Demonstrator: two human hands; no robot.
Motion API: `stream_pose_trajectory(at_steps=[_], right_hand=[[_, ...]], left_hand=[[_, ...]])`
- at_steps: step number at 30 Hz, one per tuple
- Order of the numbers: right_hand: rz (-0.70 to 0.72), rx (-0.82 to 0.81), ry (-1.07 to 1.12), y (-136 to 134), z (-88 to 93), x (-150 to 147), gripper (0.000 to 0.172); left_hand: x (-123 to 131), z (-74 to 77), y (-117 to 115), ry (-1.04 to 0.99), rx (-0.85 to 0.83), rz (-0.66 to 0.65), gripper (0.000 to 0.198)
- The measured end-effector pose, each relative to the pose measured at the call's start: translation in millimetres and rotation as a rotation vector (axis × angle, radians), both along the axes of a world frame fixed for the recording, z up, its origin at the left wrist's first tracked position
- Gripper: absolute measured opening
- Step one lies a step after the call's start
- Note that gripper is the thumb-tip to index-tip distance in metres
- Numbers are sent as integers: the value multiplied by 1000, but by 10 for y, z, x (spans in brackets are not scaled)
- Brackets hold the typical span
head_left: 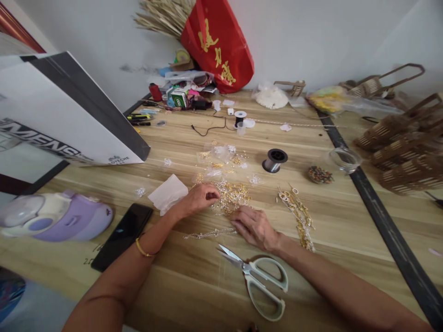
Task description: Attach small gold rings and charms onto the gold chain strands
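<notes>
my left hand [203, 197] and my right hand [255, 227] are apart. the left curls by a pile of shiny bits [238, 194]; the right is at the end of a silver chain [207, 234] on the surface [346, 221]. i can't tell if either one pinches anything. scissors [246, 267] lie near my right hand.

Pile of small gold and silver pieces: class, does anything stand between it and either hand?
Nothing visible does. The left hand is at the left edge of the pile, the right hand at its near edge; the scissors lie nearer the wearer, off both paths.
</notes>
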State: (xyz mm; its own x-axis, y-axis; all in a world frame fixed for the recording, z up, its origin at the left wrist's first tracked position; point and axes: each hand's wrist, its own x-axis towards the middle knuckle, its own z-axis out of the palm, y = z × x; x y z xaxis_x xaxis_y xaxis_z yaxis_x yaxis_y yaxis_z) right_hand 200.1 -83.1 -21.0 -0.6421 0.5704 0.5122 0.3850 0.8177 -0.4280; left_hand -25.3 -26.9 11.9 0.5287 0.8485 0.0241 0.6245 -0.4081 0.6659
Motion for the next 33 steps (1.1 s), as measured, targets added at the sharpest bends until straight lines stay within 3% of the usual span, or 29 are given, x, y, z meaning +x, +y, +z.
stream_pose_trajectory(at_steps=[12,33], right_hand=[[12,-5,7,7,-16,5,8],[70,25,19,-3,-13,10,10]], left_hand=[[-3,-13,-7,143,127,-85,14],[-51,-109,27,131,135,-29,12]])
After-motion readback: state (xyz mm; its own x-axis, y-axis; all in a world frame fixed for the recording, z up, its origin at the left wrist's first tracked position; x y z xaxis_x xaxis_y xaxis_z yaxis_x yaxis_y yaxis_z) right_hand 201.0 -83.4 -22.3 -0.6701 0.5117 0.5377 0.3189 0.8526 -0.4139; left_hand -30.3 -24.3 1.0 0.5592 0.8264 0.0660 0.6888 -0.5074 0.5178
